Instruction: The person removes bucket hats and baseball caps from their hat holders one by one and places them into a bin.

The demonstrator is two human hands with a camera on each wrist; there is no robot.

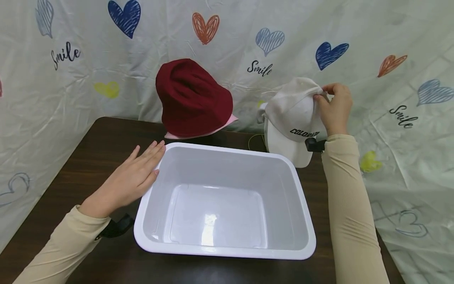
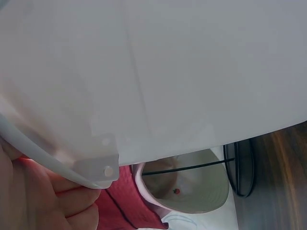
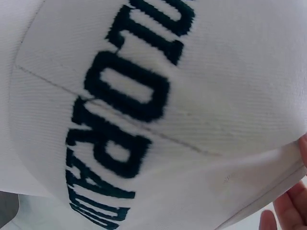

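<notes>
Pinching the white cap (image 1: pixel 298 108) near the top of its crown, with thumb and fingertips of the right hand (image 1: pixel 337 106) drawn together on the fabric. Slanting down and left from that hand to a lowered brim, with dark lettering (image 3: pixel 160 98) across the front (seen large in the right wrist view). Hard to tell whether bearing on anything below. Judging by the pinch, at the taking-hold step; probably calling next for a secure hold on the crown and care to keep the brim from snagging on the nearby corner of the white tub (image 1: pixel 227 251). Resting the left hand (image 1: pixel 133 179) on the tub's rim with mostly straight fingers, perhaps to steady it. Just beyond the left fingertips, a red bucket hat (image 1: pixel 193 98) above a pink-edged hat (image 2: pixel 206 189); impossible to say whether nested or simply stacked. Across the latter, in the left wrist view, a dark cord (image 2: pixel 192 167). Beneath the left hand and the tub, a dark wooden table (image 1: pixel 106 144); behind the right hand, a heart-printed sheet (image 1: pixel 227 59).
</notes>
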